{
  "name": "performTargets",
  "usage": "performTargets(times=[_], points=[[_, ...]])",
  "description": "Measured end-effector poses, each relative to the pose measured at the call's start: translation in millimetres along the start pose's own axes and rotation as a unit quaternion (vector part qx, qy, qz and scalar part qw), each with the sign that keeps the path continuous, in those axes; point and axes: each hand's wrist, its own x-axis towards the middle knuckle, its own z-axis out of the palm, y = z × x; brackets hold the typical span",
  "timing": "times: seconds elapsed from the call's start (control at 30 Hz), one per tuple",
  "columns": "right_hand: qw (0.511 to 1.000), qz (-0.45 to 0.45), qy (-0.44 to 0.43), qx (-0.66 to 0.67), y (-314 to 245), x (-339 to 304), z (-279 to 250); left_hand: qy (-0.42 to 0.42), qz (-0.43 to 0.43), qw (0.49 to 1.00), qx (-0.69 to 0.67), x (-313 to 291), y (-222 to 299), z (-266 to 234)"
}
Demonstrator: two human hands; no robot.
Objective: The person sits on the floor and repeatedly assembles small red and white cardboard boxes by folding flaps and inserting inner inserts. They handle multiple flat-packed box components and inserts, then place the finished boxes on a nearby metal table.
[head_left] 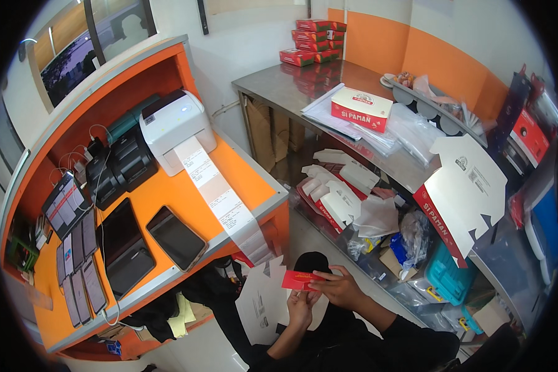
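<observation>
In front of my body my right hand (341, 287) is closed on a red card (296, 280) with small yellow print, its fingers lying over the card's right end. My left hand (300, 309) pinches at the card's lower edge; its fingertips are partly tucked behind it. A white unfolded carton (254, 307) with dark print lies on my lap, beside my left forearm and behind the card. Part of the carton is hidden by my hands and sleeves.
At left an orange counter (241, 170) carries a white label printer (178, 127) with a long strip of printed paper (220, 195), a tablet (125, 248) and several phones. A metal table (260, 80) holds a red-and-white box (361, 110), stacked red boxes (313, 40) and a large unfolded carton (468, 180).
</observation>
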Motion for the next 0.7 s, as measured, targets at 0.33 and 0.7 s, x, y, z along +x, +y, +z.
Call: performTargets(times=[0.33, 0.7], points=[[0.994, 0.065, 0.027, 0.087, 1, -7, 10, -0.019, -0.004, 0.999, 0.036, -13, 14, 12], [0.779, 0.291, 0.049, 0.553, 20, -22, 17, -0.102, 0.060, 0.913, 0.391, -31, 33, 37]])
